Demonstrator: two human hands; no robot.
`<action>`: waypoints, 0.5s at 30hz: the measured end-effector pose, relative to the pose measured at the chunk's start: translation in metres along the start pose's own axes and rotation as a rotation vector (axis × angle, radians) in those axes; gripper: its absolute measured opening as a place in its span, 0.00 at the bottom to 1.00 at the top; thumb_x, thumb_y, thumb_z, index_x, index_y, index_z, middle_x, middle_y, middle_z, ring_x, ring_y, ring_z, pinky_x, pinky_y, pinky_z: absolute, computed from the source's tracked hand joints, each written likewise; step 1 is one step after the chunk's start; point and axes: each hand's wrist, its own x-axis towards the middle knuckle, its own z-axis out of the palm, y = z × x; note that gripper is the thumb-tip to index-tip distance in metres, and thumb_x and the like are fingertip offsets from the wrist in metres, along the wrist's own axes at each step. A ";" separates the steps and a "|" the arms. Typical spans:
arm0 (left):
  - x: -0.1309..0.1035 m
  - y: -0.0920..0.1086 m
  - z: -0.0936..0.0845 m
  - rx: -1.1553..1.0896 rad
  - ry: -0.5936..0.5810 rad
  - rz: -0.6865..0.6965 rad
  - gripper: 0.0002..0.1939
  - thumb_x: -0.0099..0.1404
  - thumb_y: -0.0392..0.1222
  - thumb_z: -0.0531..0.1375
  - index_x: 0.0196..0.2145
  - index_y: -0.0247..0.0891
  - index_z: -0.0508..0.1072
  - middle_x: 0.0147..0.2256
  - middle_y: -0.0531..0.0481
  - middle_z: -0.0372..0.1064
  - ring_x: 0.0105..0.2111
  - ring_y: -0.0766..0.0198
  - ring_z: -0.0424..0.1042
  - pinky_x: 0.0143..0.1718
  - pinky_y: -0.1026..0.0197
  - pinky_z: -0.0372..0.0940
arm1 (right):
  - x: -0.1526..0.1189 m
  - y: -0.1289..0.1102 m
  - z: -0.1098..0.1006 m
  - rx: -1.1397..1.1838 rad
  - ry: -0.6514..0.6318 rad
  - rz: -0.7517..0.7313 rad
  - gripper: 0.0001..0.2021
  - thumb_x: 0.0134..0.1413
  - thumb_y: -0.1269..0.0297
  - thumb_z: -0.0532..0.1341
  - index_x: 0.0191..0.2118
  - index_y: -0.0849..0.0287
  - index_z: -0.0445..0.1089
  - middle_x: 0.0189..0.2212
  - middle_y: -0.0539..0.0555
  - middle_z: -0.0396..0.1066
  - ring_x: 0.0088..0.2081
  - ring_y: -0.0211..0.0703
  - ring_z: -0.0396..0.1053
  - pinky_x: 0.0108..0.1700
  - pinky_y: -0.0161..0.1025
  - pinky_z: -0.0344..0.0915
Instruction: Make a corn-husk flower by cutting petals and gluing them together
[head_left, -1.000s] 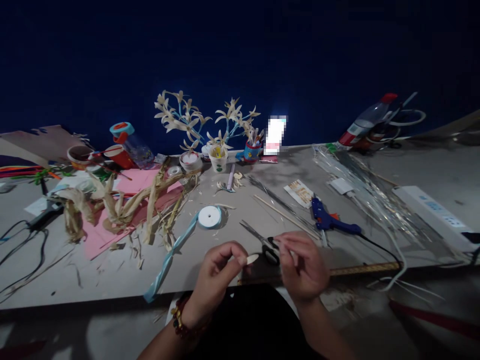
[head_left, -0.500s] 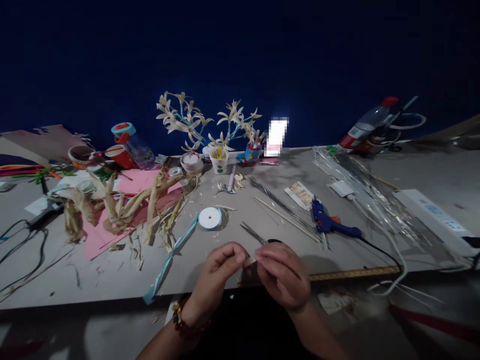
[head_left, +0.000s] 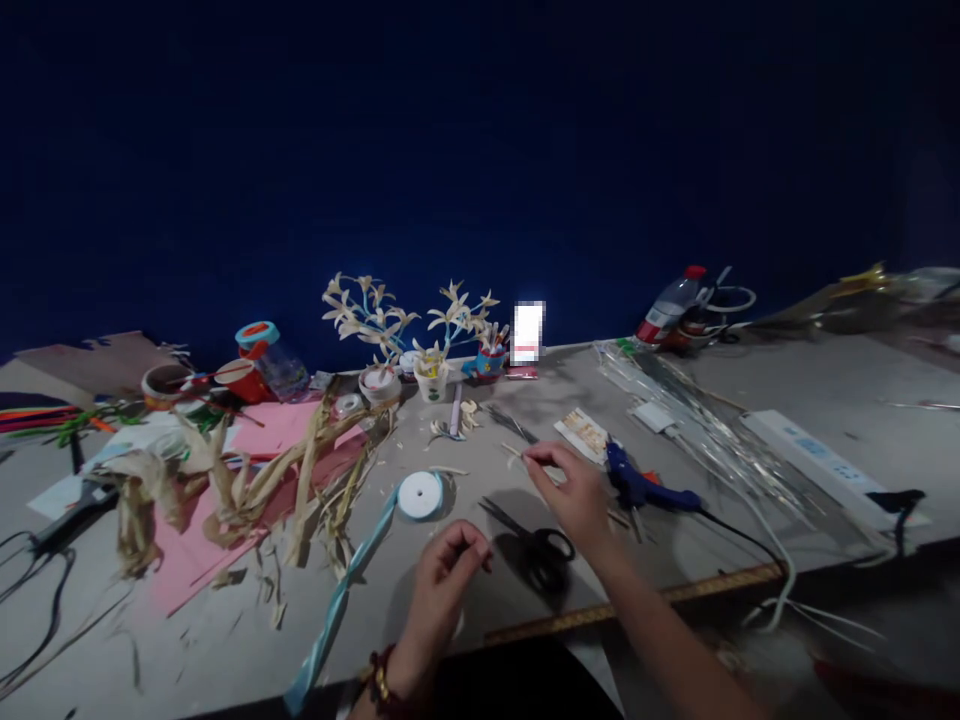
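Observation:
My right hand point(head_left: 574, 490) reaches over the table with thumb and fingertips pinched together. A small pale sliver point(head_left: 513, 462) shows at its fingertips, too small to name surely. My left hand point(head_left: 448, 572) is lower and nearer to me, its fingers curled against the thumb; whatever may be between them is hidden. Between the hands lie black-handled scissors point(head_left: 546, 553), blades pointing away to the left. A white spool point(head_left: 420, 495) with light blue ribbon point(head_left: 346, 580) sits beyond my left hand. Pale flower pieces point(head_left: 469, 415) lie beside a lilac stick point(head_left: 455, 410).
Dried husks point(head_left: 259, 485) cover pink paper point(head_left: 176, 565) at left. Cream flowers on blue stems point(head_left: 367, 310) stand in cups at the back. Right are a blue glue gun point(head_left: 649, 482), wires point(head_left: 705, 430), a power strip point(head_left: 814, 455) and a bottle point(head_left: 670, 310). A ruler point(head_left: 555, 622) lies along the front edge.
My hands have moved apart: the right has gone forward over the table, the left stays near the front. The scissors now show fully. The view has tilted up.

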 end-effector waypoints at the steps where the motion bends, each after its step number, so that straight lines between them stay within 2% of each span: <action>1: 0.002 -0.004 -0.001 0.120 0.008 0.078 0.11 0.67 0.44 0.60 0.28 0.37 0.70 0.26 0.52 0.67 0.30 0.63 0.66 0.35 0.63 0.59 | 0.015 0.007 0.005 -0.033 -0.043 0.017 0.06 0.61 0.65 0.59 0.33 0.56 0.72 0.33 0.55 0.77 0.38 0.48 0.75 0.43 0.42 0.70; 4: 0.008 -0.011 -0.003 0.401 0.017 0.309 0.11 0.69 0.42 0.57 0.29 0.38 0.70 0.28 0.51 0.67 0.32 0.62 0.68 0.36 0.63 0.61 | 0.056 0.023 0.025 -0.141 -0.151 0.059 0.05 0.58 0.67 0.61 0.32 0.57 0.74 0.32 0.54 0.78 0.38 0.48 0.75 0.42 0.40 0.68; 7: 0.011 -0.012 -0.002 0.530 0.056 0.447 0.10 0.71 0.39 0.55 0.29 0.39 0.68 0.29 0.51 0.68 0.32 0.63 0.69 0.36 0.64 0.63 | 0.084 0.029 0.052 -0.260 -0.251 0.105 0.06 0.57 0.67 0.63 0.30 0.59 0.75 0.33 0.56 0.78 0.41 0.50 0.75 0.44 0.41 0.67; 9: 0.012 -0.013 -0.002 0.564 0.073 0.486 0.11 0.71 0.39 0.55 0.30 0.40 0.68 0.29 0.51 0.68 0.32 0.63 0.70 0.36 0.65 0.64 | 0.093 0.030 0.069 -0.330 -0.304 0.135 0.07 0.61 0.64 0.64 0.32 0.60 0.75 0.35 0.56 0.78 0.42 0.49 0.75 0.46 0.43 0.69; 11: 0.014 -0.015 -0.003 0.583 0.076 0.505 0.11 0.72 0.39 0.54 0.30 0.40 0.67 0.29 0.51 0.68 0.31 0.64 0.70 0.35 0.65 0.64 | 0.097 0.032 0.083 -0.384 -0.347 0.155 0.10 0.65 0.59 0.63 0.39 0.61 0.74 0.39 0.55 0.77 0.42 0.46 0.75 0.47 0.46 0.71; 13: 0.015 -0.020 -0.003 0.595 0.074 0.512 0.11 0.72 0.40 0.53 0.30 0.41 0.67 0.29 0.51 0.67 0.31 0.64 0.70 0.34 0.65 0.64 | 0.099 0.034 0.091 -0.416 -0.379 0.155 0.12 0.66 0.56 0.62 0.43 0.61 0.73 0.42 0.54 0.76 0.42 0.44 0.75 0.47 0.48 0.72; 15: 0.017 -0.026 -0.004 0.592 0.078 0.522 0.12 0.73 0.41 0.52 0.30 0.41 0.67 0.28 0.51 0.67 0.31 0.63 0.70 0.34 0.65 0.64 | 0.101 0.035 0.091 -0.428 -0.392 0.139 0.12 0.66 0.57 0.62 0.40 0.62 0.75 0.40 0.55 0.77 0.41 0.45 0.75 0.47 0.46 0.71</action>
